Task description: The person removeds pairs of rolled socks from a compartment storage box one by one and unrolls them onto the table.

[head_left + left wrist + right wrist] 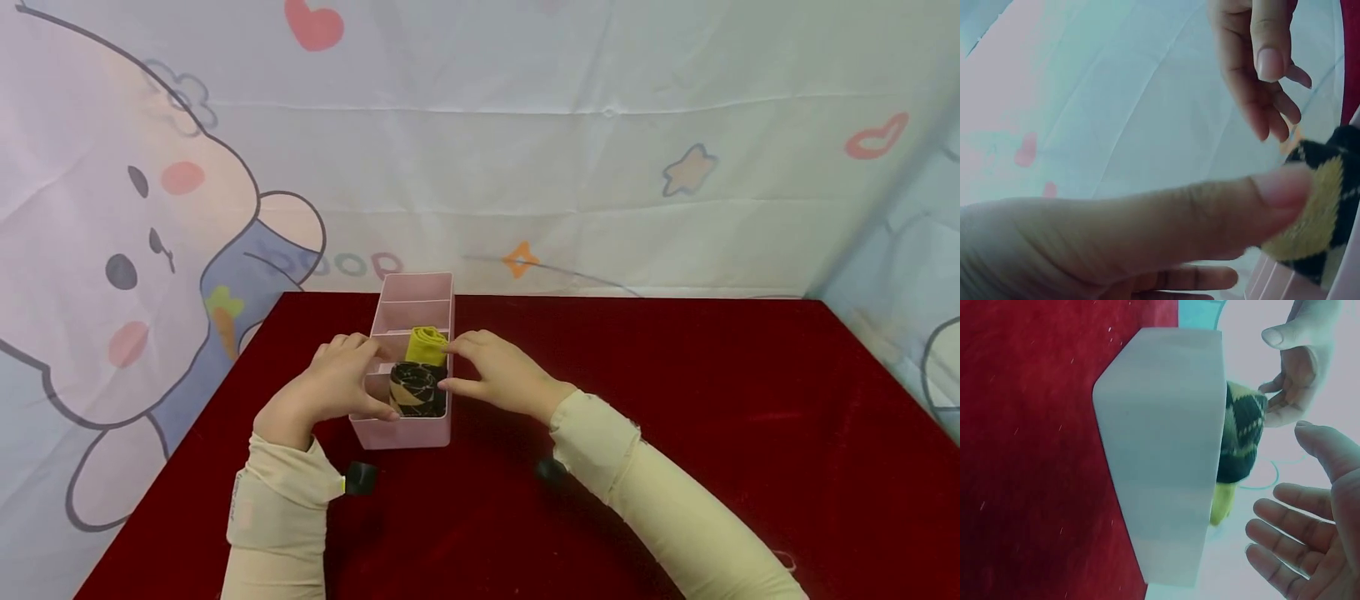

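A pink divided box [401, 432] holds a rolled black-and-tan patterned sock [417, 390] in its nearest compartment. Just behind it in the box is a yellow rolled cloth [427, 345]. My left hand [327, 385] arches over the box's left side, its thumb in front of the patterned sock in the left wrist view, where argyle diamonds show on the knit [1316, 215]. At the box's right side, my right hand [504, 372] has spread, relaxed fingers [1291, 531] around nothing. The patterned sock bulges above the rim in the right wrist view.
Dark red cloth covers the table [660, 433] under the box. Two further compartments [414, 302] lie at the box's far end. Behind the table hangs a pale printed curtain [555, 167]. Small black devices [361, 478] sit at the wrists.
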A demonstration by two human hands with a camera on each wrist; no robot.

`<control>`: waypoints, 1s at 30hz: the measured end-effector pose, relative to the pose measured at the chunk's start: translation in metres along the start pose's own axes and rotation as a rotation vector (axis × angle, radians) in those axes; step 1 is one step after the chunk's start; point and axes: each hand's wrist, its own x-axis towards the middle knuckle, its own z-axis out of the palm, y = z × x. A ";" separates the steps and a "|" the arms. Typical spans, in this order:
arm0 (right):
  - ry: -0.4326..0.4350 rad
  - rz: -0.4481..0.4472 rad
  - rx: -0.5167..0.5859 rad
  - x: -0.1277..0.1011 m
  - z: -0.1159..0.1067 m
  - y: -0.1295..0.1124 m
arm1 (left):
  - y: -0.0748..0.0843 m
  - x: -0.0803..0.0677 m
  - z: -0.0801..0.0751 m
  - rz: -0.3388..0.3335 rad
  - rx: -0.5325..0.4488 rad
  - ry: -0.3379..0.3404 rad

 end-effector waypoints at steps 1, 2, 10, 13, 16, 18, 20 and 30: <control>-0.011 0.002 0.000 0.002 0.001 -0.002 | -0.001 0.000 0.000 -0.004 -0.001 -0.014; -0.020 0.001 0.002 0.004 0.003 -0.004 | -0.003 -0.001 0.000 -0.009 -0.003 -0.028; -0.036 -0.043 -0.020 0.018 0.014 -0.016 | -0.014 -0.002 0.002 -0.044 -0.002 -0.113; -0.038 -0.041 -0.055 0.023 0.018 -0.018 | -0.017 -0.002 0.002 -0.057 0.004 -0.135; -0.046 -0.031 -0.085 0.027 0.020 -0.021 | -0.017 -0.001 0.002 -0.072 0.003 -0.151; -0.048 -0.029 -0.101 0.028 0.020 -0.023 | -0.018 0.000 0.002 -0.077 0.000 -0.157; -0.054 -0.025 -0.122 0.030 0.020 -0.025 | -0.018 0.000 0.002 -0.084 0.001 -0.159; -0.084 0.003 -0.201 0.030 0.022 -0.034 | -0.017 0.003 0.002 -0.093 -0.001 -0.153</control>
